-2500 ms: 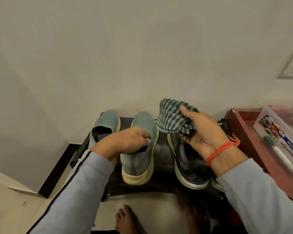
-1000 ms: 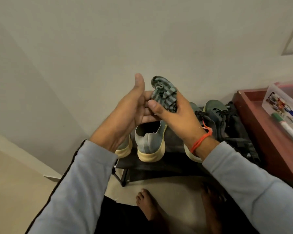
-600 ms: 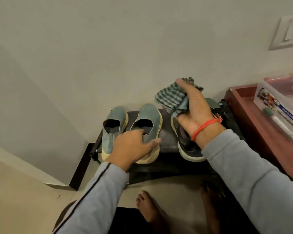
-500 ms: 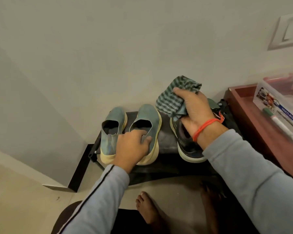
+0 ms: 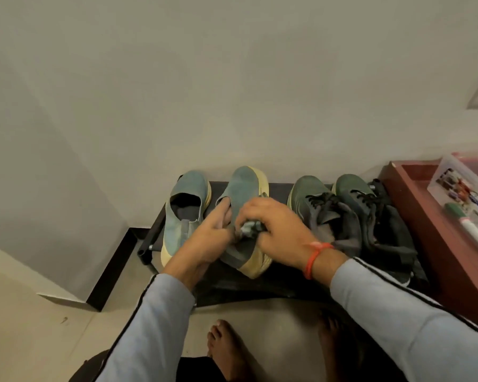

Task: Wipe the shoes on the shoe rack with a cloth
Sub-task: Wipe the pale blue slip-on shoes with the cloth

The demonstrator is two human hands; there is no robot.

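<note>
Box label [image 5: 465,194] at right blurred – writing unreadable; marker [image 5: 472,230] lies on it. Dark green laced pair [image 5: 329,205] on shoe rack [image 5: 260,285], right. Left hand [image 5: 207,238] grasps tilted teal slip-on [image 5: 243,188], cream sole; right hand [image 5: 276,230] clenches striped cloth [image 5: 250,230] against it – mostly hidden.

Home entryway, shoe rack [image 5: 260,288], bare foot [image 5: 229,351]

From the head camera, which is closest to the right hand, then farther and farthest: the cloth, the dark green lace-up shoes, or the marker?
1. Striped cloth: gripped in the right hand itself.
2. Dark green lace-up shoes: on the rack, just to its right.
3. Marker: far right, on the red tray.
</note>
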